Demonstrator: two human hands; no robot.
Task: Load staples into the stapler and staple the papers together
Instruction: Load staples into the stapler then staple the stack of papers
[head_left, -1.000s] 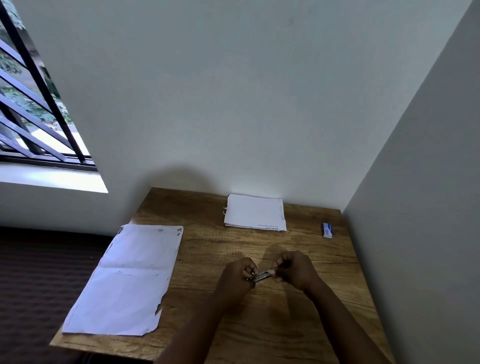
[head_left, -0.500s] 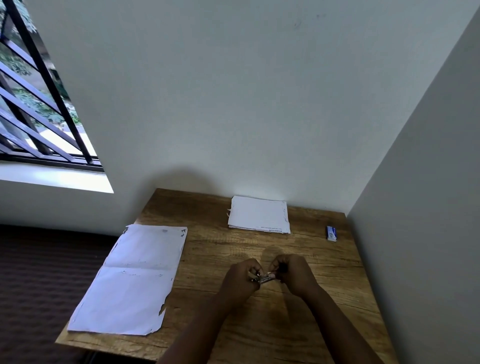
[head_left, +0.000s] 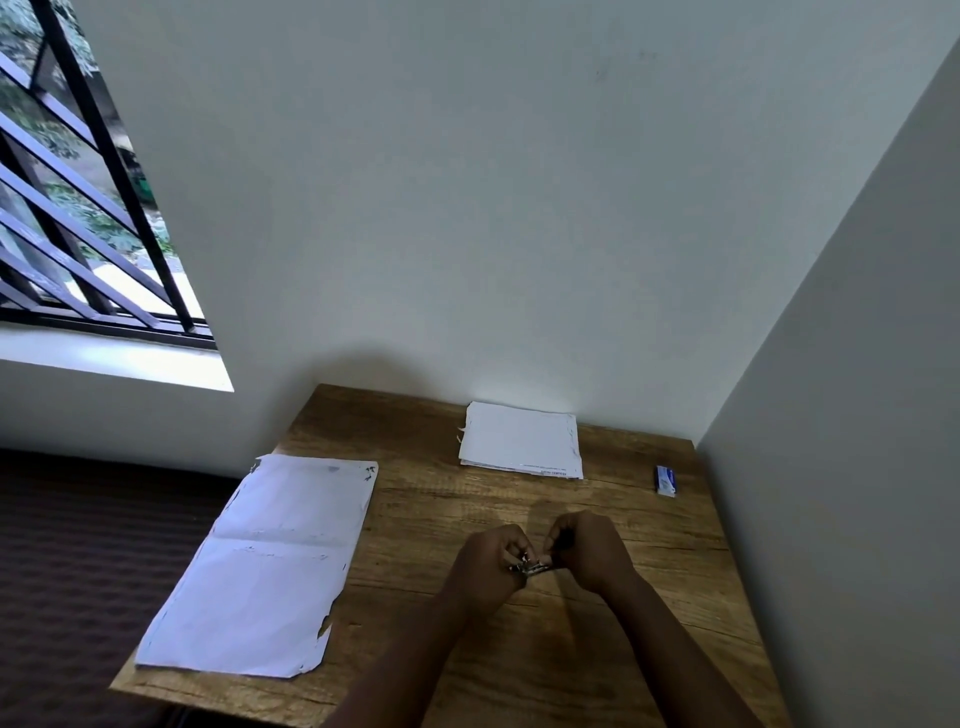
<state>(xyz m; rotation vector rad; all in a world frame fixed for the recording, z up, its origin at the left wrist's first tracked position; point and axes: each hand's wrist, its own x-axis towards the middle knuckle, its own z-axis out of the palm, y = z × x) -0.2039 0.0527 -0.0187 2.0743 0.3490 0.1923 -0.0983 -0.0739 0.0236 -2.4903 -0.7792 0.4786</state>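
A small metal stapler (head_left: 531, 567) is held between both hands above the middle of the wooden table (head_left: 649, 613). My left hand (head_left: 488, 564) grips its left end with curled fingers. My right hand (head_left: 587, 551) grips its right end, fingers curled over it. Most of the stapler is hidden by the fingers. A small stack of white papers (head_left: 521, 439) lies at the table's far edge by the wall. A small blue and white staple box (head_left: 666, 480) lies at the far right.
A large creased white sheet (head_left: 265, 566) with torn edges lies along the table's left side. Walls close the table in at the back and right. A barred window (head_left: 78, 208) is at the upper left.
The two hands have drawn slightly closer together around the stapler. The papers and staple box have stayed in place on the table.
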